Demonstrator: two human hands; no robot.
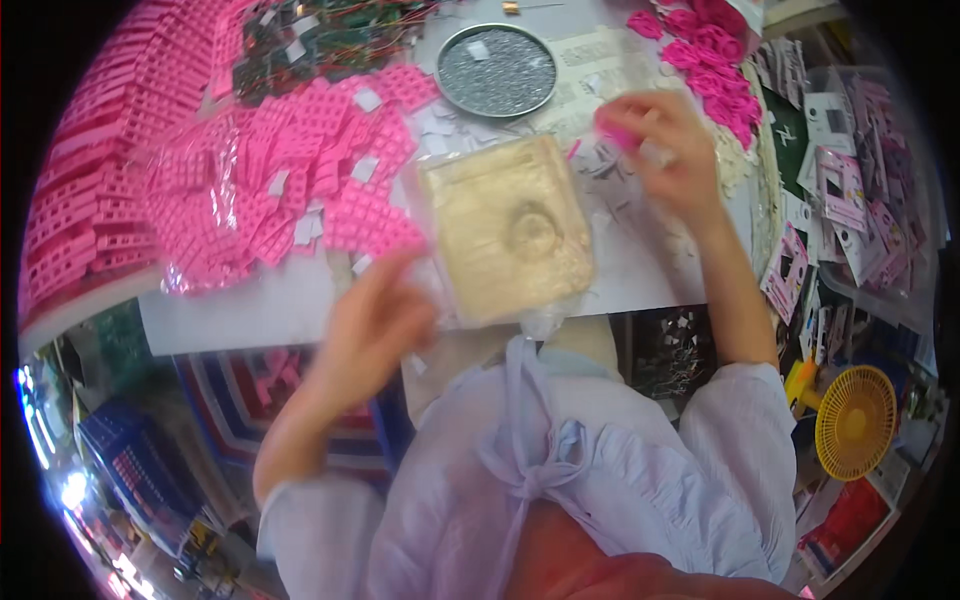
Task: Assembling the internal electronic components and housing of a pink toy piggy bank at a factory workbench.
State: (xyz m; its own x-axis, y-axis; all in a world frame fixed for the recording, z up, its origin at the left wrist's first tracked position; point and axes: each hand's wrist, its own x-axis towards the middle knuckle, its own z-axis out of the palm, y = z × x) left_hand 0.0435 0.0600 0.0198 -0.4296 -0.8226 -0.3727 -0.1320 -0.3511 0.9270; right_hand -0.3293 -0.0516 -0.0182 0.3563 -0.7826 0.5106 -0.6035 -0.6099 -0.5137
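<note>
Right hand (672,150) pinches pink piece (616,132); left hand (380,315) blurred, can't tell. Loose pinch could lose it among right-side pale scraps (606,162).

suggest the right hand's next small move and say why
Probably bring the right hand in over the plastic-wrapped yellowish block: a pink piece shows at its fingertips, and the block lies between it and the left hand.

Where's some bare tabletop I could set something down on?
Bare: the front-left strip of white tabletop, between the pink keypad-like pieces and the front edge, left of the left hand. Another patch seems mostly bare between the wrapped yellowish block and the right forearm. Back left is crowded: circuit boards behind those pieces.
</note>
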